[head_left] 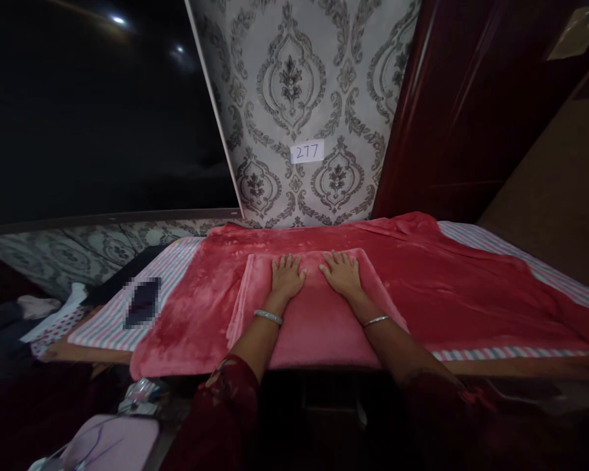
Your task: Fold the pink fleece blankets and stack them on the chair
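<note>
Left hand (287, 278) and right hand (342, 273), each grip spread apart, are lying on and partly hiding the folded pink blanket (319, 327)

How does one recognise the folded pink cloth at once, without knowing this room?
Below the patterned wall, a red blanket lies spread. On it, under the left hand and right hand, lies the pink cloth: paler and neatly folded, unlike the blanket.

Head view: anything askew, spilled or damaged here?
Yes: under the folded blanket, the red blanket lies askew: its left front corner overhangs the table, while striped cloth shows at right front. A dark patch at left is pixelated. No spill or damage shows.
</note>
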### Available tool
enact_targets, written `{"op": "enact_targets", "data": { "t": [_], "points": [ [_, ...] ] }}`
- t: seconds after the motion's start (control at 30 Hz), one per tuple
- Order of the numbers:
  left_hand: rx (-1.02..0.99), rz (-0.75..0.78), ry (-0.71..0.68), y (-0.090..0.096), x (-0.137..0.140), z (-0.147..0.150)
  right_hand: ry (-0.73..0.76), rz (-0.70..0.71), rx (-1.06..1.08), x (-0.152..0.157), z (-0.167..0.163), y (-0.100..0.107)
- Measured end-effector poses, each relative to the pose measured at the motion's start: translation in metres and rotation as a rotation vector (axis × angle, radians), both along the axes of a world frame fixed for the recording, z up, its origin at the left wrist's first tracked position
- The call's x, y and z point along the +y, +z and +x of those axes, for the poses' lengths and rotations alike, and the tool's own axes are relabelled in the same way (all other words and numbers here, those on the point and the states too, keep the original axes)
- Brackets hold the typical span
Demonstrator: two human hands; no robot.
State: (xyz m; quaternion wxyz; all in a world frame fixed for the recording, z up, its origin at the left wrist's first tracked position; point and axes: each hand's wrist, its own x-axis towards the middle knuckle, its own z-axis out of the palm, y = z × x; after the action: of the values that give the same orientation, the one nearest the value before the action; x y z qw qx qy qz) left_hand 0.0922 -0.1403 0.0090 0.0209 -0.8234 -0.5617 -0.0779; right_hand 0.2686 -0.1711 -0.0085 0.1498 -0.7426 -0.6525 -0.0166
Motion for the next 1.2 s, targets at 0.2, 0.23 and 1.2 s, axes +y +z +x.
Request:
{"op": "enact_targets", "data": {
  "t": [0.2, 0.23, 1.2],
  "points": [
    [-0.016, -0.037, 0.089, 0.012, 0.007, -0.031, 0.002, -0.007, 0.017, -0.001, 0.001, -0.002],
    [-0.015, -0.037, 0.133, 0.013, 0.008, -0.039, 0.004, -0.008, 0.016, -0.001, 0.002, -0.003],
    [-0.135, -0.028, 0.299, 0.013, 0.0, -0.066, 0.015, -0.042, 0.072, -0.001, 0.004, 0.005]
  ]
}}
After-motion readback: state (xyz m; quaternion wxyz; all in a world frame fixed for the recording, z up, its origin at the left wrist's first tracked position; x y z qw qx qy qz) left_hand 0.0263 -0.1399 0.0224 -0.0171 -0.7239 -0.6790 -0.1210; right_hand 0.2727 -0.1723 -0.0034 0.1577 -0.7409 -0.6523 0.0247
